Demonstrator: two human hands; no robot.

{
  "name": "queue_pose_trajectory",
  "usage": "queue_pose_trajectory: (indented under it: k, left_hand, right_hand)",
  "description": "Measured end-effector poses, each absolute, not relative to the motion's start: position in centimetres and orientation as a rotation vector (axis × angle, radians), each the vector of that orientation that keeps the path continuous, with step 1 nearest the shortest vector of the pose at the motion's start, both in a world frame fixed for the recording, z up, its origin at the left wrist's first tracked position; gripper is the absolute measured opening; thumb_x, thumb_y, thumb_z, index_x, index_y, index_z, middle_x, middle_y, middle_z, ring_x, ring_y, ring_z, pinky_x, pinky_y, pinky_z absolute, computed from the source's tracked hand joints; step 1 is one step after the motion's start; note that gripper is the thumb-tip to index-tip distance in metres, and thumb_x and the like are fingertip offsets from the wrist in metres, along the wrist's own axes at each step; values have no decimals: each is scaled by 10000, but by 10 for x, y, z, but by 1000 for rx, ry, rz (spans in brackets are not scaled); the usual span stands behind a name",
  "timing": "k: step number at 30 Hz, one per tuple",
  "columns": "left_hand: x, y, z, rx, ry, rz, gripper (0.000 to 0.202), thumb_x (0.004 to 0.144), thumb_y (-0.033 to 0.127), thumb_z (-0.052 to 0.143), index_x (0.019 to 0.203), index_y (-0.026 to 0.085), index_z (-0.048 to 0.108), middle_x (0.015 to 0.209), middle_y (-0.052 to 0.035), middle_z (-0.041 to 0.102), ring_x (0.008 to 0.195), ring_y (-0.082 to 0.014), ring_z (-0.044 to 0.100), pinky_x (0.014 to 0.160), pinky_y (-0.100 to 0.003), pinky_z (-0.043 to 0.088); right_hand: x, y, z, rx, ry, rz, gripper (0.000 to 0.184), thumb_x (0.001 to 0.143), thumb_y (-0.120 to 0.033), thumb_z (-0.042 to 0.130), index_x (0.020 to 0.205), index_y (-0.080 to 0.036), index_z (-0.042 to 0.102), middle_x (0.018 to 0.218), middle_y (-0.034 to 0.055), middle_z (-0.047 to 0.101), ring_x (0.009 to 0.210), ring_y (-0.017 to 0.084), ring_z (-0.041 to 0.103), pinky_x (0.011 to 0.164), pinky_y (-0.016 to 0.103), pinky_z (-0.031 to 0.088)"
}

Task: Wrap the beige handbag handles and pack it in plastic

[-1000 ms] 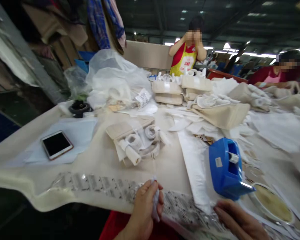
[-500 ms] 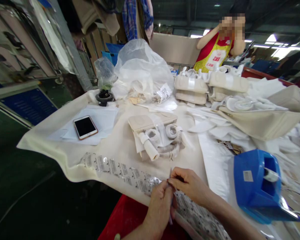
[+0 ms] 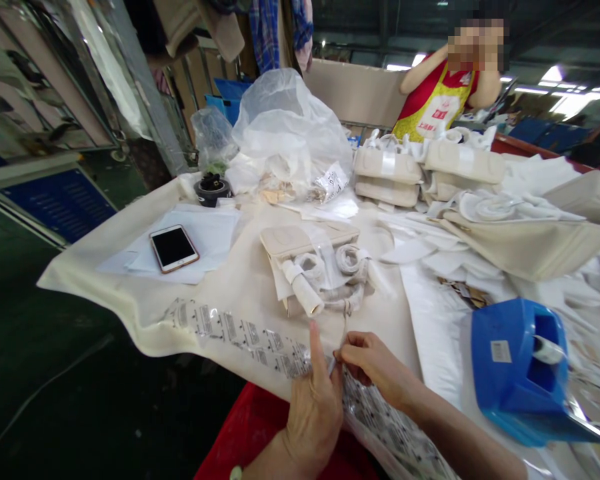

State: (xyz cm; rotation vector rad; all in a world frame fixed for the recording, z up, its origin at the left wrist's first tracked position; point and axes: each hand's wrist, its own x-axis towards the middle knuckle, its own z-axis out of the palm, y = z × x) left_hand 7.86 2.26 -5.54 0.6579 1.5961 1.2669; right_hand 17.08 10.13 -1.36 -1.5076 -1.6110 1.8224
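Note:
A cream handbag [image 3: 273,243] lies on the covered table, its wrapped strap coils and rolled white sleeve facing me. From its near side a thin pale strip [image 3: 347,327] hangs down to my hands. My right hand [image 3: 380,367] pinches the strip between thumb and bent fingers. Close against it, my left hand [image 3: 315,413] has its index finger stretched upward, while the strip passes by its thumb; the other fingers are mostly hidden. Clear printed plastic wrap [image 3: 253,343] lies along the table edge, and more of it runs beneath my right forearm.
On white paper sheets [image 3: 215,227] at the left rests a phone [image 3: 173,248]. A blue tape dispenser [image 3: 500,380] stands at the right. Behind are a large clear plastic bag [image 3: 290,110], stacked cream bags [image 3: 387,167] and a person in a yellow apron [image 3: 433,110].
My left index finger has straightened upward from its pinch. My right hand remains at the strip, a little higher. The view has shifted slightly.

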Motion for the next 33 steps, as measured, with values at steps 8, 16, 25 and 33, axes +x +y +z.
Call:
queue_pose_trajectory:
  k: [8,16,25,33]
  left_hand:
    - [70,28,-55,907,1491,1198,213,797,386,504,810,195,597,528,6,512,410,-124,429,430,-226,303]
    - [72,33,-33,508,1215,1090,360,629,509,574,714,163,522,468,38,519,291,-51,355,313,-164,223]
    - [72,35,-30,262,1013,1063,357,540,414,690,714,149,526,451,40,528,270,-45,343,280,-164,285]
    - [70,40,-20,-164,868,909,247,894,110,342,710,119,506,442,33,462,264,-25,295,314,-141,214]
  right_hand:
    - [183,105,-2,-1408,-1666,1914,139,586,-316,531,573,-181,499,452,-60,420,445,80,359,439,214,233]
    - [200,99,-2,-1317,-2197,1368,143,753,-240,442,759,-199,579,666,-1,600,623,148,518,580,251,366]
    - [206,79,-26,-1310,-1938,1423,100,839,-308,419,875,-215,431,694,-8,571,638,154,507,595,272,370]
    - [198,74,-41,-1162,-1542,1629,187,820,-352,543,864,-214,425,704,-32,535,667,131,490,608,246,372]
